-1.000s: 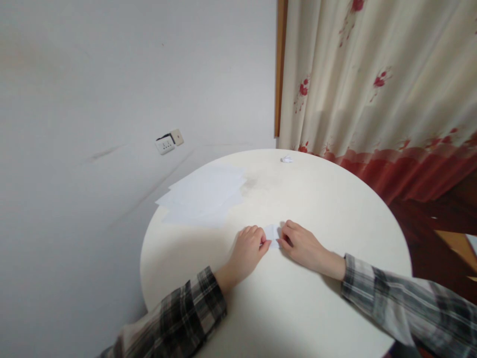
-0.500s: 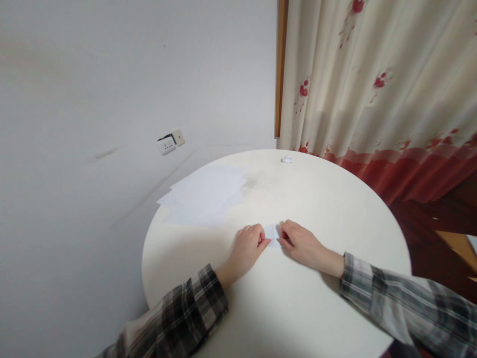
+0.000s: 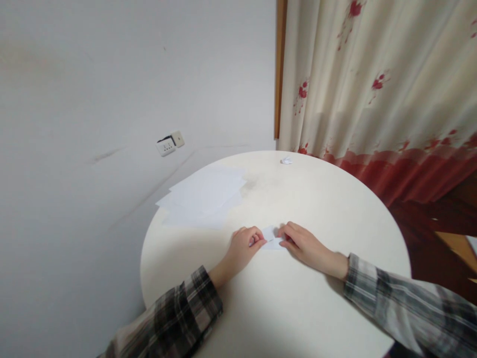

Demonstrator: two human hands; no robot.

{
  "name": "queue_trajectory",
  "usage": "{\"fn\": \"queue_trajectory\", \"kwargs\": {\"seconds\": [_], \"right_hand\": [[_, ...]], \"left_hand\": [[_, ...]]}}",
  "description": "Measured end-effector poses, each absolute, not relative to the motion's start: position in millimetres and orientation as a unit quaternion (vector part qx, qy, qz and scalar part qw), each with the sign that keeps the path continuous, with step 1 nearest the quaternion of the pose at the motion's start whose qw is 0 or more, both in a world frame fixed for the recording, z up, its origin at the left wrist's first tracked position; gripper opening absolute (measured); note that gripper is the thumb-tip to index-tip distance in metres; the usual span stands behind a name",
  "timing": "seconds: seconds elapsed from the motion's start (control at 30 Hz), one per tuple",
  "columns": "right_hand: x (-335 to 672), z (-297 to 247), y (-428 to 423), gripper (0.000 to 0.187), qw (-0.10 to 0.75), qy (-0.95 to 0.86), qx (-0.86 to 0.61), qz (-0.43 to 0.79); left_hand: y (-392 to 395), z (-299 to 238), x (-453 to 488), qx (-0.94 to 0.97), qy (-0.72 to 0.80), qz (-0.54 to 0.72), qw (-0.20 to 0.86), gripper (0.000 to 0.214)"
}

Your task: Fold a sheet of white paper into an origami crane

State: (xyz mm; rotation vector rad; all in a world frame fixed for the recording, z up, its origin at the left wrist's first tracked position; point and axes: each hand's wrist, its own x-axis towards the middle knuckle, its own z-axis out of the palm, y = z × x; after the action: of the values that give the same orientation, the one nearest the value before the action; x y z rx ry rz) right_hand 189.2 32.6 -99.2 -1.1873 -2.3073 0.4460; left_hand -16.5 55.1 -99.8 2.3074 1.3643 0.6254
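A small piece of folded white paper lies on the white table between my two hands, with a crease or folded edge showing across it. My left hand pinches its left side between thumb and curled fingers. At the right side, my right hand has its fingers curled and its thumb on the paper's edge. Part of the paper is hidden under the fingers of both hands.
Loose white paper sheets lie overlapping at the table's far left. A small crumpled or folded paper piece sits near the far edge of the round table. Behind are a wall with a socket and a floral curtain.
My left hand has shifted slightly left and the gap between my hands has widened a little. More of the folded paper now shows between them.
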Motion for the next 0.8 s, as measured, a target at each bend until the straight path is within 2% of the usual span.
{"fn": "queue_trajectory", "kwargs": {"seconds": [0.23, 0.6, 0.8], "right_hand": [[190.3, -100.4, 29.9, 0.021, 0.283, -0.857, -0.396, 0.169], [191.0, -108.9, 33.4, 0.020, 0.295, -0.856, -0.394, 0.158], [191.4, -109.2, 33.6, 0.020, 0.290, -0.857, -0.399, 0.150]], "left_hand": [[58.2, -105.2, -24.1, 0.828, 0.493, 0.218, 0.155, 0.014], [59.0, -105.4, -22.7, 0.811, 0.518, 0.218, 0.162, 0.010], [56.3, -103.2, -24.6, 0.822, 0.514, 0.215, 0.122, 0.012]]}}
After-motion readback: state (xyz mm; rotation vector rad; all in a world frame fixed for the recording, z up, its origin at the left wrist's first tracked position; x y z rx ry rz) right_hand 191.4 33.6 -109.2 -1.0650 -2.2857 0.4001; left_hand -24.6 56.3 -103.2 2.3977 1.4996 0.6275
